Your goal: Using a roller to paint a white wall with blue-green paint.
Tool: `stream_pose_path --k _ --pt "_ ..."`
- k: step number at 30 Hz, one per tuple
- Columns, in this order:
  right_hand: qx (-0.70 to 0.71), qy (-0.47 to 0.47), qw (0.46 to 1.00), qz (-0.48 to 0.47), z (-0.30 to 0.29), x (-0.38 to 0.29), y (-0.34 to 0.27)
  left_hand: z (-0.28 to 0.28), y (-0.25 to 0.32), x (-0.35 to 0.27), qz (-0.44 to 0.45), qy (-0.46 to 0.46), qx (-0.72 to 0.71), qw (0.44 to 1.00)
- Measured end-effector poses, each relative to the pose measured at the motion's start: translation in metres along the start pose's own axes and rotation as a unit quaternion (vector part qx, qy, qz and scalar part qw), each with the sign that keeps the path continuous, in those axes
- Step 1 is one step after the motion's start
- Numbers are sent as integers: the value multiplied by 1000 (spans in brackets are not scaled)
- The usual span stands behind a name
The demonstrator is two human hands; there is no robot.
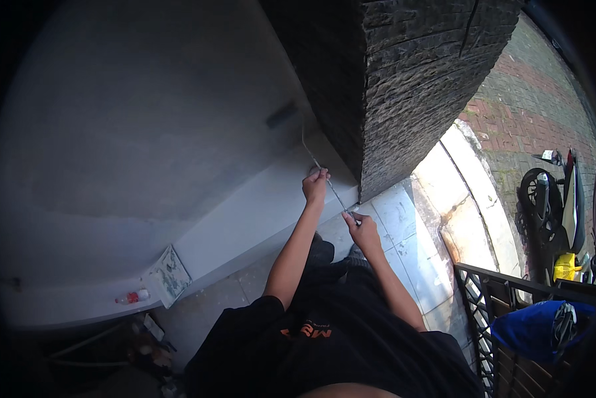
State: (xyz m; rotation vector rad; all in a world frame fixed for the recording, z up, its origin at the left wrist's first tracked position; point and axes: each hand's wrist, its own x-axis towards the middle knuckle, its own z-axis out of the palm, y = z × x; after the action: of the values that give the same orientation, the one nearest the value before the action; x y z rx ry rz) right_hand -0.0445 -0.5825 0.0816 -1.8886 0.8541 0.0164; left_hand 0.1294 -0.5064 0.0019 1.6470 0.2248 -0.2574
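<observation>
A paint roller with a dark sleeve [281, 114] rests against or hangs close to the grey wall [154, 149]; whether it touches cannot be told. Its thin bent rod [336, 194] runs down to my hands. My left hand [316, 186] grips the rod at its upper part. Lower and to the right, my right hand [361, 230] holds the rod's lower end. Both hands are in front of the white ledge [273, 199], near the foot of a dark rough-textured stone pillar [407, 89].
A paint-smeared tray or board [171, 276] and a plastic bottle with a red label [133, 297] stand at the ledge's left. A dark metal gate [512, 283] with a blue cloth or bag [529, 326] is at right. Beyond it is a parked motorcycle [544, 204].
</observation>
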Motion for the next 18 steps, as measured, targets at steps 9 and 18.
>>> stream_pose_path --k 9,18 --pt "-23 -32 999 31 -3 -6 -19 2 15 -9 -38 9 -23 999" --pt "-46 -44 998 30 -2 1 -27 7 20 -11 -103 9 72 992"
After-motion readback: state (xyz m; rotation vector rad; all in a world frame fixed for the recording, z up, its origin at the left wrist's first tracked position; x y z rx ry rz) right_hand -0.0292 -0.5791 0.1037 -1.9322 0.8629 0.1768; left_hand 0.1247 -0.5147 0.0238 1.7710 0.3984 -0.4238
